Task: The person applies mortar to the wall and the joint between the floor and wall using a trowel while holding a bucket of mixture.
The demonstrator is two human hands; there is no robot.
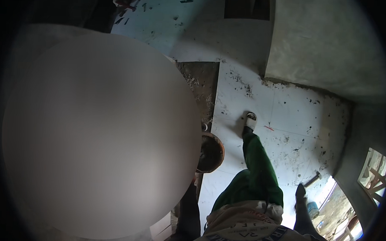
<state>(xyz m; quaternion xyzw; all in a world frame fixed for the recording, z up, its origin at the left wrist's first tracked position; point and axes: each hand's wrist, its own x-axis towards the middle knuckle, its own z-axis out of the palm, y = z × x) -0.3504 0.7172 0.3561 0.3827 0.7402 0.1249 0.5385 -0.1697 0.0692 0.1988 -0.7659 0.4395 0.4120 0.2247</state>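
A large smooth grey disc fills the left half of the head view and hides whatever lies behind it. My left forearm, in a black sleeve, runs up to its lower right edge; the left hand is hidden there. At the lower right my right hand hangs low beside my body, small and dark. From it sticks out what looks like a hammer, with a pale handle and a short head at the far end. The fingers show poorly. A round basin with a brown rim and dark inside shows partly beside the disc.
Pale large-tiled floor is spotted with dirt and debris. A brown unpaved strip borders the tiles. A grey plastered wall juts in at the upper right. One sandalled foot is forward; a blue cylindrical container stands near a bright opening.
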